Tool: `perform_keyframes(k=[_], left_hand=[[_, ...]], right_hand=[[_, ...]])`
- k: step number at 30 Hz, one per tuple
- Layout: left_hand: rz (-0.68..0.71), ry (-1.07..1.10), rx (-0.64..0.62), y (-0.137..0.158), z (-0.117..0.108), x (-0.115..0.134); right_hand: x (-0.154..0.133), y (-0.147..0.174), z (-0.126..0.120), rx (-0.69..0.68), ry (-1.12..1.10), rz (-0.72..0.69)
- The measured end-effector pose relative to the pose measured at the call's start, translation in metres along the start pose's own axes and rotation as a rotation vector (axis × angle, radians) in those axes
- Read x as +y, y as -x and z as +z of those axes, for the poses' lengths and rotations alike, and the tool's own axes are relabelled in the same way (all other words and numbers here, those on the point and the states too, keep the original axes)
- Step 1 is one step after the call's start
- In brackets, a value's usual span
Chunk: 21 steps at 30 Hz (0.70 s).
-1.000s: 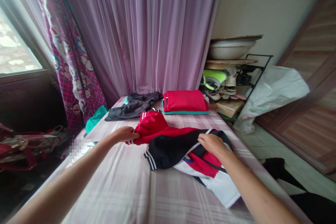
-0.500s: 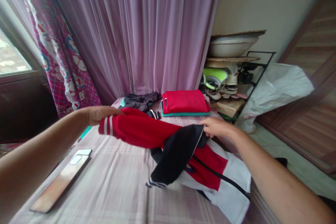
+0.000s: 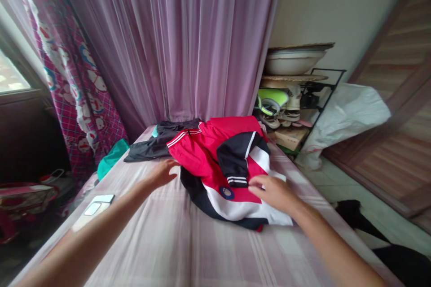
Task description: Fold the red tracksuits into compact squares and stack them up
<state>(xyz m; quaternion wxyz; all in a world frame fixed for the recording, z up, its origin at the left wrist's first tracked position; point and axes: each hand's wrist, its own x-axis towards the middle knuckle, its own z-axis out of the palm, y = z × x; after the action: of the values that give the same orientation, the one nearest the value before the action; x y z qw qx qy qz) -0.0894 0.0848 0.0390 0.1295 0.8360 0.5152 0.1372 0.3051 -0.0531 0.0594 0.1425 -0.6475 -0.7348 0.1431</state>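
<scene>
A red, white and black jacket (image 3: 235,195) lies loosely spread on the bed, with a round dark badge on its red part. One black sleeve (image 3: 235,166) with a white-striped cuff is folded across it. Red cloth with a white-striped band (image 3: 184,138) stretches from it toward the back. My left hand (image 3: 165,174) is just left of the red cloth, fingers apart and holding nothing. Over the jacket's right side, my right hand (image 3: 271,192) has its fingers loosely curved and apart beside the striped cuff; whether it touches the cloth is unclear.
Dark clothes (image 3: 148,145) lie at the bed's back left, and a folded red garment (image 3: 235,123) at the back. A phone (image 3: 92,208) rests near the left edge, partly behind my left forearm. To the right stand a shoe rack (image 3: 325,107) and a white plastic bag (image 3: 353,107).
The jacket, held up by both hands before, now lies on the bed and reaches farther back. Both hands have let go; my left hand has moved right and my right hand lower.
</scene>
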Motion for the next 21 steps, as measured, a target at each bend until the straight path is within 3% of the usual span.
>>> perform_keyframes(k=[3,7,10,13,15,19,21], left_hand=[[0.168,-0.245,-0.128,0.017,0.026,0.003],[0.135,-0.246,-0.106,0.012,0.034,0.023],[0.076,-0.205,-0.106,0.009,0.025,0.033],[0.007,-0.223,-0.103,0.024,0.005,0.040],[0.018,-0.227,-0.183,0.043,-0.009,0.047],[0.155,-0.135,-0.468,0.072,-0.019,0.063],[0.101,-0.085,-0.496,0.071,-0.019,0.063]], right_hand=[[-0.007,0.045,0.032,-0.121,0.038,-0.096],[-0.009,0.057,0.050,-0.091,0.168,-0.107],[-0.006,0.048,0.037,-0.125,0.204,-0.110],[-0.002,0.046,0.010,-0.179,0.195,-0.078],[0.002,0.049,-0.006,-0.275,0.174,-0.034],[0.010,0.051,-0.024,-0.601,0.149,-0.007],[0.017,0.045,-0.028,-0.682,0.062,-0.031]])
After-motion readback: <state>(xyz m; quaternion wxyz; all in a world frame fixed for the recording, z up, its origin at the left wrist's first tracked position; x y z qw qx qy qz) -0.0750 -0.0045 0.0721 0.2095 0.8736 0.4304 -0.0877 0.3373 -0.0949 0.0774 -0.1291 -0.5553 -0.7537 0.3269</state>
